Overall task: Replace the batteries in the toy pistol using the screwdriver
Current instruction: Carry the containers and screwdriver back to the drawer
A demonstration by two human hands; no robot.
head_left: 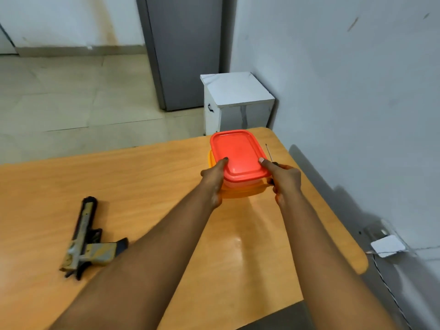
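Note:
The toy pistol point(89, 239), grey and yellow with black parts, lies on its side on the wooden table point(142, 186) at the left, apart from both hands. At the table's far right stands an orange plastic container with a red lid point(238, 151). My left hand point(214, 179) grips the container's left side, thumb on the lid. My right hand point(284, 181) holds the right side, thumb on the lid's corner, while its fingers curl round a thin screwdriver point(269, 152) whose metal shaft points away from me. The container's contents are hidden.
A white cabinet point(235, 101) stands on the floor beyond the table, next to a grey door point(185, 51). The wall runs close along the table's right edge. A white adapter with a cable point(387, 245) lies on the floor at the right.

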